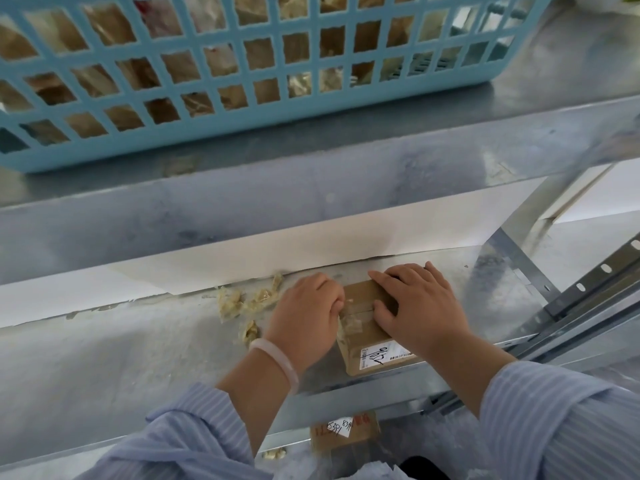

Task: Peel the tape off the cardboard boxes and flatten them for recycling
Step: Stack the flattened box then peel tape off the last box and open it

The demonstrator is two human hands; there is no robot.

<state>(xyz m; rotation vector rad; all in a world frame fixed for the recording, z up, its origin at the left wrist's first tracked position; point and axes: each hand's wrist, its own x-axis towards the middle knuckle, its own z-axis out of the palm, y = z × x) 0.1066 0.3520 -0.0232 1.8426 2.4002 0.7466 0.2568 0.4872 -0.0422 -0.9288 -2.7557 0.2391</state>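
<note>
A small brown cardboard box [363, 336] with a white shipping label lies on the lower metal shelf [138, 348]. My right hand [417, 308] presses flat on its top, fingers spread. My left hand [306, 315] is curled at the box's left edge, fingertips pinching a strip of clear tape [349, 322] that is partly lifted off the seam. Crumpled balls of peeled tape [242, 301] lie on the shelf left of my hands.
A blue plastic basket [242, 74] holding cardboard and plastic scraps stands on the upper shelf. Another labelled box [343, 434] sits below the lower shelf. A slotted metal upright [588, 282] runs along the right. A white wall backs the shelf.
</note>
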